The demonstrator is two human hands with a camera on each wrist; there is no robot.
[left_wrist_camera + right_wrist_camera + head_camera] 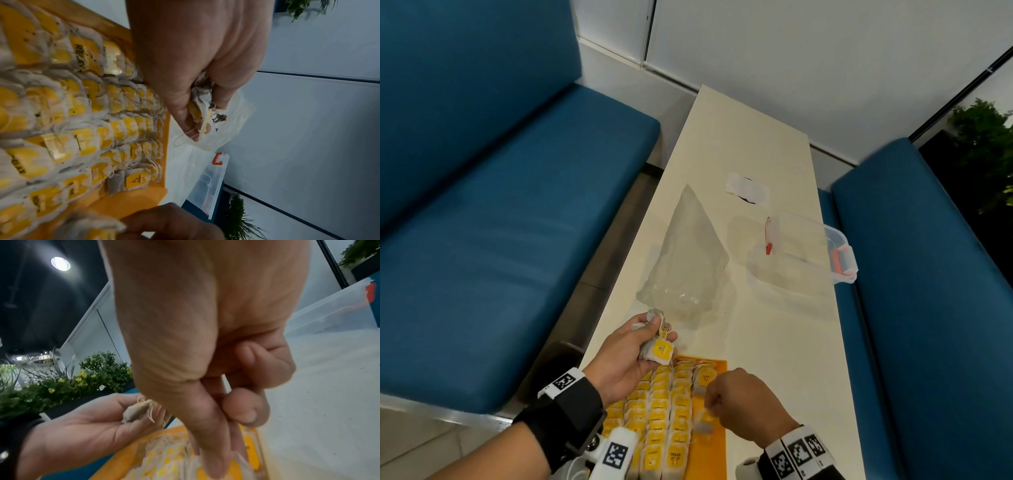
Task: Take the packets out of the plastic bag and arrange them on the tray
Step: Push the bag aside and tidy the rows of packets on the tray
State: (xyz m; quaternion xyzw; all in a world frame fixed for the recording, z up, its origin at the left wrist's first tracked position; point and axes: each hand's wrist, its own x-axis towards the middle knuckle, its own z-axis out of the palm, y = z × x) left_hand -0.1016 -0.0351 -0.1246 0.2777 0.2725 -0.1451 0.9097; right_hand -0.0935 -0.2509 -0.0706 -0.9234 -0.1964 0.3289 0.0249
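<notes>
The left hand (625, 356) is up over the near left edge of the table (784, 342), palm turned up. Its fingers are curled round a small bunch of packets (657, 346), and strings and yellow tags stick out of the bunch. This hand is just past the far left corner of the tray (710, 452).

The right hand (743, 404) is low over the tray, knuckles up. Its thumb and first fingers are pressed close together on one packet (703, 423) that hangs down, blurry, over the bare right side of the tray. The other fingers are folded into the palm.

The tray is orange and sits at the near edge of the table. Many packets in rows (664, 421) fill its left and middle parts, each with a yellow tag on top. One more packet (703, 378) lies near the far right corner of the tray, just past the right hand.

The bag (688, 260) is clear and lies flat in the middle of the table, just past the left hand. I cannot tell if any packets are inside it.

A clear box (808, 253) with orange clips sits at the right edge of the table, beside the bag. A small white wrapper (748, 188) lies farther back. Blue seats (500, 240) run along both sides of the table. Green plants (986, 147) show at the far right.
</notes>
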